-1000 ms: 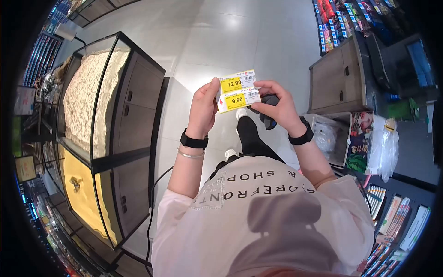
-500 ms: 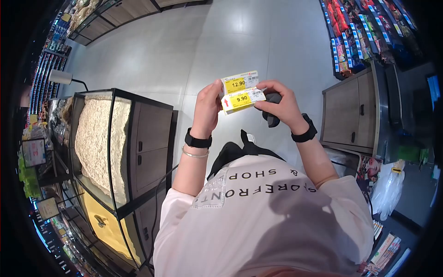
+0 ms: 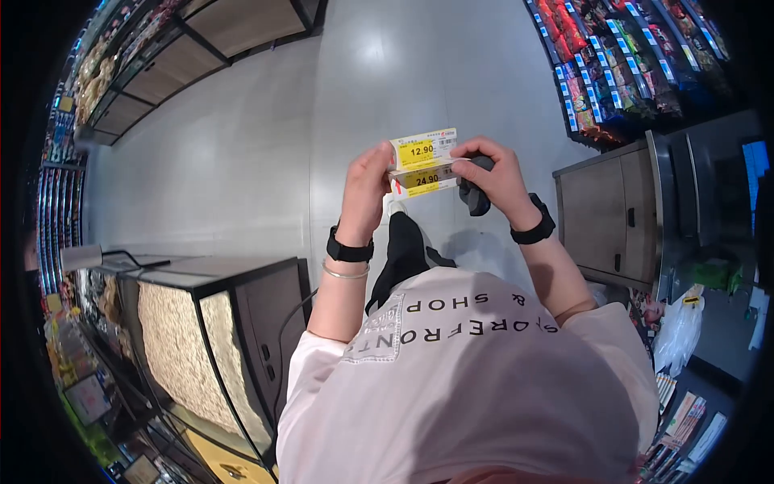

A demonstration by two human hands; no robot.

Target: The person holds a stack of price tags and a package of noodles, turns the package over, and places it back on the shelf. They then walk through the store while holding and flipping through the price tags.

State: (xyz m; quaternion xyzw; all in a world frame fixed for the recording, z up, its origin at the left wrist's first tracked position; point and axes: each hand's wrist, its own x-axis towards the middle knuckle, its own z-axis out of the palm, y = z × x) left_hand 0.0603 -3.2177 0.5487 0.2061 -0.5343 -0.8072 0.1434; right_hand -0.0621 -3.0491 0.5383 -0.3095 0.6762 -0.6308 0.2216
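Both hands hold a stack of yellow and white price labels in front of my body. The top label reads 12.90; one below it reads 24.90 and lies in shade. My left hand grips the stack's left edge between thumb and fingers. At the right edge, my right hand pinches the labels. It also has a dark grey object against its palm, which I cannot make out. Black bands are on both wrists.
A black-framed case with a rough cream panel stands at the left. Wooden cabinets are at the right, below shelves of packaged goods. A clear plastic bag hangs at the right. Grey floor lies ahead.
The surroundings have shifted in view as I move, and a foot now shows below the labels. The lower label showing has changed from 9.90 to 24.90. Both hands keep their hold.
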